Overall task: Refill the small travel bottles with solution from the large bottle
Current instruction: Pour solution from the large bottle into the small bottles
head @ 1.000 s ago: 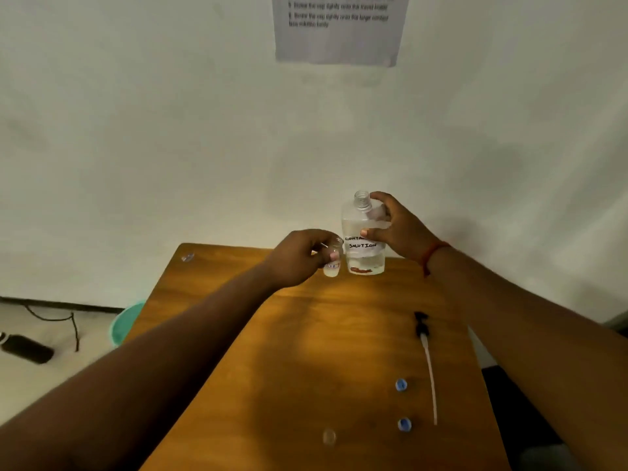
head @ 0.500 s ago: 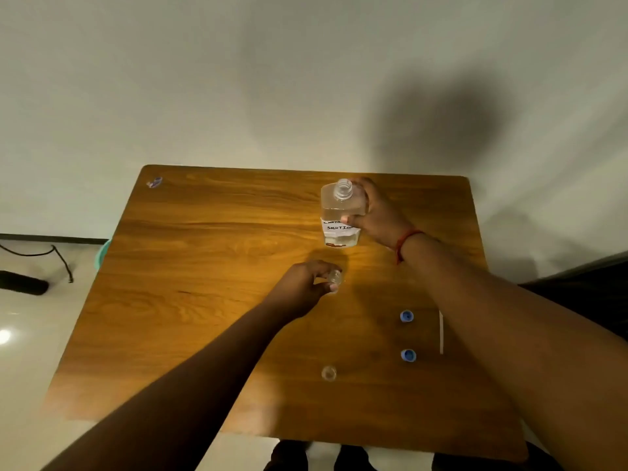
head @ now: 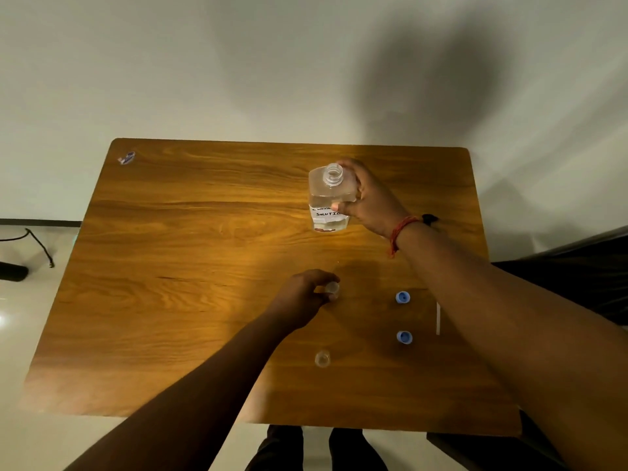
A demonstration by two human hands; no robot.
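Pale wall behind, wooden table (head: 170,300) in front, viewed from above.

- Sticker (head: 126,158) — far left corner of the table, well apart from the work.
- Left hand (head: 299,297) — mid-table, fingers curled round a small bottle (head: 331,287) standing upright, mouth uncapped.
- Second small bottle (head: 322,358) — nearer the person, upright, untouched, uncapped.
- Large bottle (head: 328,202) — farther back, resting on the table, neck open, part full of clear liquid, handwritten label facing the camera.
- Right hand (head: 367,198) — wrapped round the large bottle's right shoulder, thumb on its front face.
- Two blue caps (head: 402,297) (head: 404,337) — right of the small bottles, lying loose.
- White tube (head: 438,317) — right of the caps, mostly hidden by the right forearm.

Key relation: the held small bottle lies toward the person from the large bottle, slightly left, both upright. Judged next — the large bottle must be brought over it and tipped so its neck meets that narrow mouth; spillage is the likely risk.
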